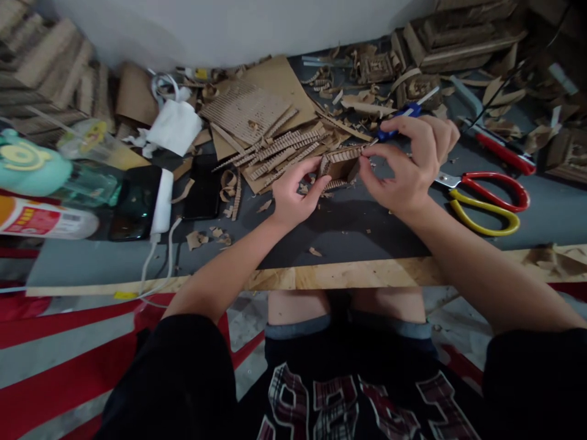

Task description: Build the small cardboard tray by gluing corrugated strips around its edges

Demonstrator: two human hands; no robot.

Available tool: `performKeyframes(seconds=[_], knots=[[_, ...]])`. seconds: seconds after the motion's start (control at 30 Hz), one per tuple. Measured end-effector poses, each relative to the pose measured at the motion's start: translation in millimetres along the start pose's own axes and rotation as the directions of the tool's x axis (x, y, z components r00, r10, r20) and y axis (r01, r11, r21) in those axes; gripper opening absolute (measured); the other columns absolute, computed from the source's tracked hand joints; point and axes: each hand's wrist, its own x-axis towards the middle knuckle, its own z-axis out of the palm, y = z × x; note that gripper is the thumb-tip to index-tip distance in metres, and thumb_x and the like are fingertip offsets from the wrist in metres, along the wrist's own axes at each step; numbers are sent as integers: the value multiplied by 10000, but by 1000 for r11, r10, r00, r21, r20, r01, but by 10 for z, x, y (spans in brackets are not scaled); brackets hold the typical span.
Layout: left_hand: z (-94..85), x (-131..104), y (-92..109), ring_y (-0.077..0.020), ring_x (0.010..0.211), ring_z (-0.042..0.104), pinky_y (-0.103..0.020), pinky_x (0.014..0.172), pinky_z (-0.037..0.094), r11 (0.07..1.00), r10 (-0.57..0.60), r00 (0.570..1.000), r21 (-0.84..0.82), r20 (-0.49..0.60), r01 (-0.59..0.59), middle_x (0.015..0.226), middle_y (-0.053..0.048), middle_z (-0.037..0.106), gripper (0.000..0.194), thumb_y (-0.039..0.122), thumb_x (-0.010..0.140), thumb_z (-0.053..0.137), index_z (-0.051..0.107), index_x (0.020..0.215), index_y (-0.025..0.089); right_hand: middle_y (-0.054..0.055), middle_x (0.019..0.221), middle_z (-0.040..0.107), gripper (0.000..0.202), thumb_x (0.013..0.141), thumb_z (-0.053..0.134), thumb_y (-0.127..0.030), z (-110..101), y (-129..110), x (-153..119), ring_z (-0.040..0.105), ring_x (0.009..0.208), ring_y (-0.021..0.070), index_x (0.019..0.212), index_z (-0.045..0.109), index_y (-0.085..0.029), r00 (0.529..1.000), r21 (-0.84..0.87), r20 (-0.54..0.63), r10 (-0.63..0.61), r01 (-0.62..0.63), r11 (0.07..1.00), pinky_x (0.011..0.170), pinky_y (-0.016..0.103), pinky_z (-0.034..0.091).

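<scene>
A small box-like piece of corrugated cardboard (342, 168) is held over the dark table, near its front edge. My left hand (297, 190) pinches its left side between thumb and fingers. At its right side, my right hand (408, 160) grips the upper right corner with thumb and forefinger. A blue-handled tool (400, 122) lies just behind my right hand, partly covered by the fingers. Corrugated strips (287, 150) are heaped just behind my left hand, on a flat cardboard sheet (275, 76).
Scissors (488, 201) with red and yellow handles lie at the right, with a red-handled tool (504, 150) behind them. Bottles (50, 219), dark phones (202, 186), a white cable (172, 250) and a paper roll (174, 125) are at the left. Stacked cardboard pieces (463, 36) stand at the back right.
</scene>
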Motion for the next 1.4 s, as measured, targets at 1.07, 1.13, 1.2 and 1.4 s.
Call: performKeyframes(seconds=[1.07,1.13,1.2,1.4], knots=[[-36,-56,-102,-201,1025,754,-317,854,633,997,-72,990,26,124,69,1119,-77,747,480,601,1004,486,603,1309,249,67,1188,725,276,953,495,-473,-16,-37,-5,581,1226,370,942,722,-316,999,-9,22,-41,42,999,1094,679,322],[-36,-61,-106,-197,1021,754,-311,855,630,998,-64,991,13,119,63,1122,-71,747,453,582,1004,504,603,1308,259,68,1180,728,273,952,496,-480,-27,-40,-6,574,1230,372,942,721,-324,999,-24,31,-23,24,999,1097,682,314],[-37,-64,-104,-195,1019,754,-305,846,630,997,-73,990,17,119,71,1122,-73,747,447,582,1005,504,603,1302,263,78,1166,731,269,946,508,-488,-40,-38,-4,568,1232,373,934,721,-324,999,-39,35,-7,8,999,1106,680,302],[-39,-43,-84,-189,996,754,-292,836,627,994,-110,986,9,122,110,1112,-81,753,472,596,990,527,629,1274,232,91,1183,721,301,928,542,-543,-44,-2,11,580,1230,381,996,724,-312,1000,-14,-15,-7,7,1000,1112,688,321]])
